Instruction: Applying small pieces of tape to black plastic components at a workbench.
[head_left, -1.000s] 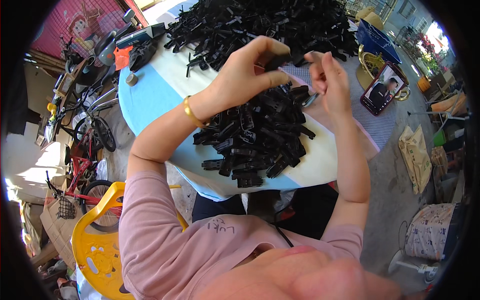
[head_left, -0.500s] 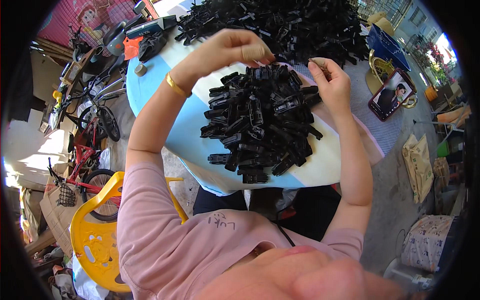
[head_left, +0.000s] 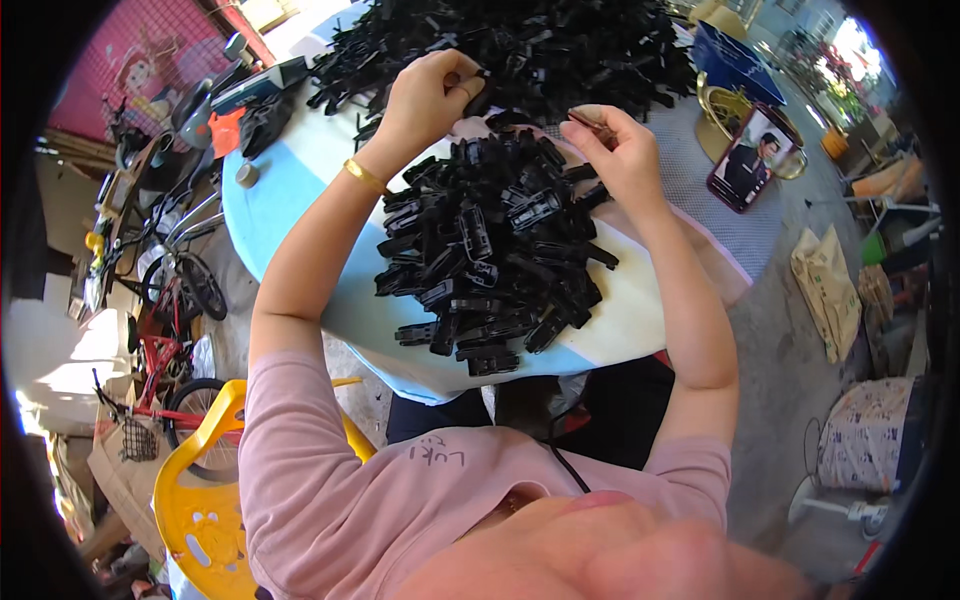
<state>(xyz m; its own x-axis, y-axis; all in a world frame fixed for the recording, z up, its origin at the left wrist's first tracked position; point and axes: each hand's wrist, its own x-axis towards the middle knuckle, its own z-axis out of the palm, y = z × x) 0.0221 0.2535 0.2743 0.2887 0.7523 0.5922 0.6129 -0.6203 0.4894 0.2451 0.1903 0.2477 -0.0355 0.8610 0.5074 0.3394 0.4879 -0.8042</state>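
Hands raised over round blue-and-white worktop (head_left: 300, 190). Left hand (head_left: 425, 100), grip clenched on small black plastic part (head_left: 478, 97), sits at edge of far heap of black parts (head_left: 520, 45). Right hand (head_left: 620, 150) pinches small brownish piece (head_left: 590, 115) above near pile of black clips (head_left: 490, 250).

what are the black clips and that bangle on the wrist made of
Clips: probably moulded plastic, matt black with dull highlights and identical ribbed shapes. Bangle on the left wrist: looks like polished yellow metal, gold-coloured with a bright glint; real gold or plated, I cannot tell.
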